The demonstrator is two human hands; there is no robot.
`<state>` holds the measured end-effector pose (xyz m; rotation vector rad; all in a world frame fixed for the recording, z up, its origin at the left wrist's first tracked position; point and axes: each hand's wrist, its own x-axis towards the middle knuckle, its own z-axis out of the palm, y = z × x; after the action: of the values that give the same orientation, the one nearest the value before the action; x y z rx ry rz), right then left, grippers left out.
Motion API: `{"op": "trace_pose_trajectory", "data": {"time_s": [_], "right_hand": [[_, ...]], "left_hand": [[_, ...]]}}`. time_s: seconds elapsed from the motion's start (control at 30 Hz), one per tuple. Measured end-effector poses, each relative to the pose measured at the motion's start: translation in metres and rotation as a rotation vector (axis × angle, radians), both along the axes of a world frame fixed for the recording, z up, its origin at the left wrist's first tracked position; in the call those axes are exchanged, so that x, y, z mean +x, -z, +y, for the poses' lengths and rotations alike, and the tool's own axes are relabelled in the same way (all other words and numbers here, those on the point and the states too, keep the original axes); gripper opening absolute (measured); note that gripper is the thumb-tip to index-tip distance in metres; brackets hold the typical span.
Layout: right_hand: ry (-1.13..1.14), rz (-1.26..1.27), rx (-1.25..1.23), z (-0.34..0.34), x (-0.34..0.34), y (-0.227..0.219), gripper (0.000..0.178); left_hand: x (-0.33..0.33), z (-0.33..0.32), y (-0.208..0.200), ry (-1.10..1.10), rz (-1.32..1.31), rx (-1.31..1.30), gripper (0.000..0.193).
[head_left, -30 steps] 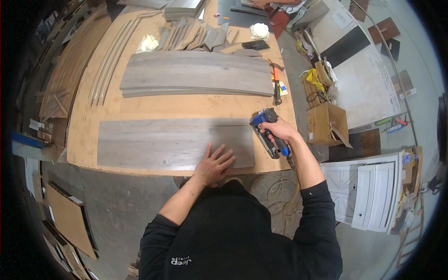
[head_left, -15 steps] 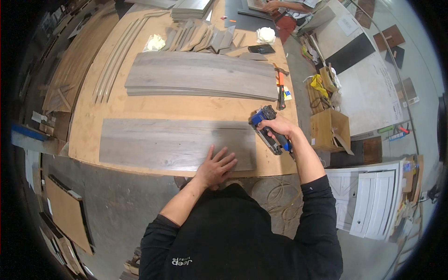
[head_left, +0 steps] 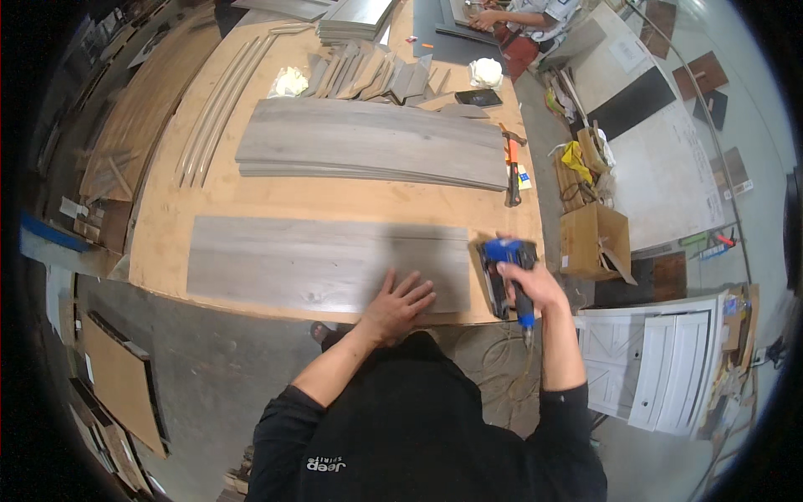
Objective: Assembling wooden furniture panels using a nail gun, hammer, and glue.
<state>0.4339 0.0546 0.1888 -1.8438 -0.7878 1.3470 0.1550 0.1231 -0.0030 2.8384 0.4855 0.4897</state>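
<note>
A long grey wood-grain board lies flat along the near edge of the workbench. On its right part my left hand rests flat, fingers spread. My right hand is wrapped round the handle of a blue and black nail gun, just past the board's right end and over the bare bench top. The hose fitting at the handle's end points toward me. Beyond the board lies a stack of similar grey boards, with an orange-handled claw hammer at its right end.
Several small grey offcuts are heaped behind the stack, near a phone and crumpled white bundles. Long thin strips lie at the left. Another person's hands work at the far end. A cardboard box stands on the right.
My right hand has swung the nail gun right and nearer to me, turning it so its handle points my way. My left hand stays flat on the board.
</note>
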Motion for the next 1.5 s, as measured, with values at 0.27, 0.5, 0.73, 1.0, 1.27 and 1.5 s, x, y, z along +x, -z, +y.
{"op": "trace_pose_trajectory", "data": {"time_s": [0.27,0.5,0.73,1.0,1.27,1.5], "right_hand": [[-0.054,0.171,-0.060,-0.057,-0.100,0.016,0.073],[-0.250,0.232,-0.015,0.009,-0.224,0.041,0.072],[-0.417,0.255,-0.064,0.100,-0.354,0.045,0.078],[-0.730,0.133,-0.173,0.196,-0.502,0.014,0.078],[-0.803,0.105,-0.248,0.221,-0.553,0.034,0.073],[-0.812,0.096,-0.227,0.223,-0.561,0.039,0.071]], "left_hand": [[-0.201,0.057,-0.016,-0.282,0.119,-0.099,0.056],[-0.391,0.096,-0.032,-0.827,0.033,-0.103,0.053],[-0.450,0.129,-0.015,-0.773,-0.135,-0.176,0.049],[-0.501,0.144,-0.003,-0.589,-0.175,-0.223,0.051],[-0.516,0.146,0.025,-0.499,-0.373,-0.305,0.041],[-0.513,0.143,0.012,-0.539,-0.432,-0.305,0.031]]}}
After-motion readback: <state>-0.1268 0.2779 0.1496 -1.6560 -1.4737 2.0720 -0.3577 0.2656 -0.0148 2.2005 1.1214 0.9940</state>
